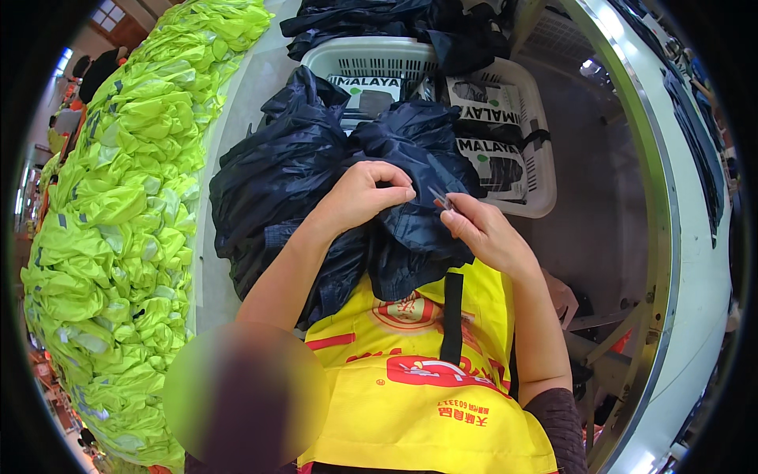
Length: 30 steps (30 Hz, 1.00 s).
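My right hand point(491, 234) is closed round a small pair of thread snips point(442, 197), whose pointed blades face up and left. To its left, my left hand point(365, 196) is raised with thumb and forefinger pinched together. Whatever lies in that pinch is too small to make out. A shiny navy-blue garment point(410, 237) spreads under both hands and hangs over my yellow apron point(418, 403). Bunched beside it on the left is more navy fabric point(276, 170), with a ribbed band showing near my left forearm.
A white plastic basket point(545, 178) beyond the garment holds several printed packages point(493, 166). Dark folded fabric point(371, 24) lies behind it. A long heap of neon-yellow garments point(134, 229) runs along the left. On the right, a metal-framed table edge point(659, 237) curves past.
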Motion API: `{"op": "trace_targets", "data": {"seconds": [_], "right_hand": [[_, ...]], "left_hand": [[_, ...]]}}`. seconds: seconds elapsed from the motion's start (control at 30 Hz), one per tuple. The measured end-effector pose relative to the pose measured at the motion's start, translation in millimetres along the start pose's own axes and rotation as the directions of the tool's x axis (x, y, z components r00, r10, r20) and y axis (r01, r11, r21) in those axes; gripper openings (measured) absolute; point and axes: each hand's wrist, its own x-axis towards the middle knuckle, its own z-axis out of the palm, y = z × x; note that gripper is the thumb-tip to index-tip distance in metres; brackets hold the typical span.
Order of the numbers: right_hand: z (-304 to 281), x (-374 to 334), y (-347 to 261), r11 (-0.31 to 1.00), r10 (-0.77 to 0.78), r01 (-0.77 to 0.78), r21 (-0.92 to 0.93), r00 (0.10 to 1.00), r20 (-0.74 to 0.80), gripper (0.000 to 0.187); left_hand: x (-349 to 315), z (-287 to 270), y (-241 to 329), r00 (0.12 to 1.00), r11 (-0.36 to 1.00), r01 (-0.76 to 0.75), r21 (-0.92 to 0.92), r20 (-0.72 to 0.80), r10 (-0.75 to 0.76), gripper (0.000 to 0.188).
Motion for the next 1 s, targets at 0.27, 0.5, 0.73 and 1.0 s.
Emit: {"op": "trace_targets", "data": {"seconds": [0.27,0.5,0.73,1.0], "right_hand": [[-1,3,-28,0.95,-0.033,0.042,-0.309,0.999,0.033,0.031],[3,14,-24,0.923,-0.071,0.082,-0.376,0.997,0.044,0.031],[-3,5,4,0.988,0.065,-0.101,-0.119,0.96,-0.272,0.031],[7,-57,130,0.723,0.609,-0.209,0.659,0.643,-0.464,0.025]], "left_hand": [[2,2,-4,0.996,0.979,0.079,-0.186,-0.014,-0.083,0.009],[2,6,-3,0.998,0.975,0.034,-0.218,-0.038,-0.043,0.007],[-4,0,-13,0.861,0.944,-0.222,-0.244,-0.503,0.072,0.014],[-51,10,19,0.757,0.745,-0.452,0.491,-0.231,0.611,0.062]]}}
